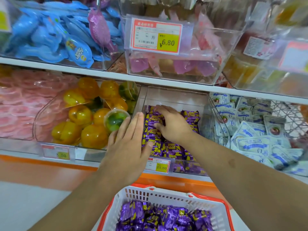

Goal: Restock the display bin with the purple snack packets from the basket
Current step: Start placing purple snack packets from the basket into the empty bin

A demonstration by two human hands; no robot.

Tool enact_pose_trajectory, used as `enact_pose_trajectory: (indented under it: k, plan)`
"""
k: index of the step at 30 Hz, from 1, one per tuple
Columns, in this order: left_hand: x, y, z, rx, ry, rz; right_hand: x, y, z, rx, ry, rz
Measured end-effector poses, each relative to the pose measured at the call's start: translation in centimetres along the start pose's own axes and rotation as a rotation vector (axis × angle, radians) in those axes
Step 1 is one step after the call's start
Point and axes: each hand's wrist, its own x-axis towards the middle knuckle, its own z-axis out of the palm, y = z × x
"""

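Right hand (171,125): grip loosely cupped, fingers pressing glossy purple foil snack packets (152,120) inside clear acrylic display bin (176,97). Left hand (128,142): flat, released, at bin's front-left. Packets likely light, crinkly, slippery; scoop in handfuls. More fill white slatted plastic basket (166,195) below.

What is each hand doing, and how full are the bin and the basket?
Left hand: flat, fingers straight, at the bin's left wall.
Right hand: spread on the packets inside.
Clear plastic display bin: partly filled with purple snack packets.
White basket with orange rim: still holds purple packets.
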Motion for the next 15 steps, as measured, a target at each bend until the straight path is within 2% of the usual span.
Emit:
enact_pose_trajectory:
  k: [6,9,12,15]
  plan:
    - [-3.7,1.3,-2.2,-0.010,0.084,0.014,-7.3,-3.3,-4.7,0.074,0.136,-0.034]
    - [-5.8,2.1,-3.0,-0.034,0.106,0.023,-11.9,-6.1,-6.3,0.184,0.153,-0.045]
    - [-8.1,1.9,-2.7,-0.038,0.097,0.041,-17.1,-7.6,-5.7,0.262,0.108,-0.027]
    - [-11.1,0.8,-0.4,-0.008,-0.051,0.013,-22.8,-7.1,-2.1,0.294,-0.051,0.079]
